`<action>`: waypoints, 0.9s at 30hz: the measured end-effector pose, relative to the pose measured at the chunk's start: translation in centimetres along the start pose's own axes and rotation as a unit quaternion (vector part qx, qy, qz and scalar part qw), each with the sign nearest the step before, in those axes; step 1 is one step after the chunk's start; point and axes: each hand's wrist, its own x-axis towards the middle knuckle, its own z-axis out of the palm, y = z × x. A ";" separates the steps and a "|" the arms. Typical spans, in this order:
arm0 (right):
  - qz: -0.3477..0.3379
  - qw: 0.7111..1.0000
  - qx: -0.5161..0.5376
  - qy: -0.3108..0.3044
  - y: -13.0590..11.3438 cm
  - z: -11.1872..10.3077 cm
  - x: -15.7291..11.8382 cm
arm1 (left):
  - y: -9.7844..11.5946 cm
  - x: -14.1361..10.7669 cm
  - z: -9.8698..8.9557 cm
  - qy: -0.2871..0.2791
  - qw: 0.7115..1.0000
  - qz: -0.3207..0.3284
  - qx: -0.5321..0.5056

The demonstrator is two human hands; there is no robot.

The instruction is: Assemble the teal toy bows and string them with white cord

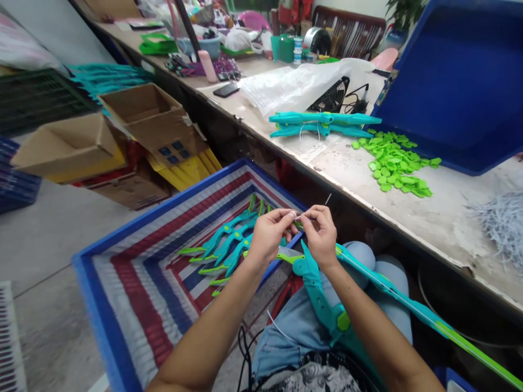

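My left hand (270,233) pinches a thin white cord (295,216) between thumb and fingers. Close beside it, my right hand (321,233) pinches the same cord, and a short length of it sticks up past my right fingers. The cord appears looped between the two hands; its exact shape is too small to tell. Below the hands, a long teal and green plastic piece (316,286), jointed and bow-like, lies across my lap. A white cord runs along its right arm. Part of it is hidden by my right forearm.
Left of my knees stands a blue-rimmed crate (134,215) with striped lining, holding several similar teal and green pieces (235,237). On the table lie a bundle of teal pieces (324,124), green plastic discs (398,163) and white cords (502,226), beside a tipped blue bin (461,87). Cardboard boxes (151,122) stand left.
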 end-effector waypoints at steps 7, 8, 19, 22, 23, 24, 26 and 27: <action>-0.094 0.995 -0.034 0.010 0.0 0.3 0.1 | 0.6 0.2 0.1 -0.038 0.997 -0.063 -0.013; -0.102 0.994 -0.038 0.003 0.1 0.3 0.1 | 0.6 0.2 0.3 -0.031 0.998 -0.059 -0.017; -0.213 0.970 -0.104 -0.059 -0.2 -2.3 1.9 | 1.0 0.4 0.9 -0.080 0.993 -0.064 -0.057; -0.220 0.967 -0.121 -0.052 0.0 -2.4 1.9 | 0.6 0.5 1.1 -0.079 0.996 -0.012 0.024; -0.213 0.968 -0.124 -0.043 0.1 -2.3 1.8 | 0.4 0.5 1.2 -0.074 0.996 0.008 0.049; -0.201 0.971 -0.126 -0.036 0.2 -2.3 1.7 | 0.1 0.6 1.4 -0.066 0.995 0.028 0.071; -0.169 0.977 -0.127 -0.028 0.3 -2.4 1.3 | -0.3 0.6 1.6 -0.045 0.990 0.067 0.112; -0.154 0.980 -0.127 -0.029 0.4 -2.5 1.2 | -0.4 0.6 1.6 -0.036 0.986 0.084 0.137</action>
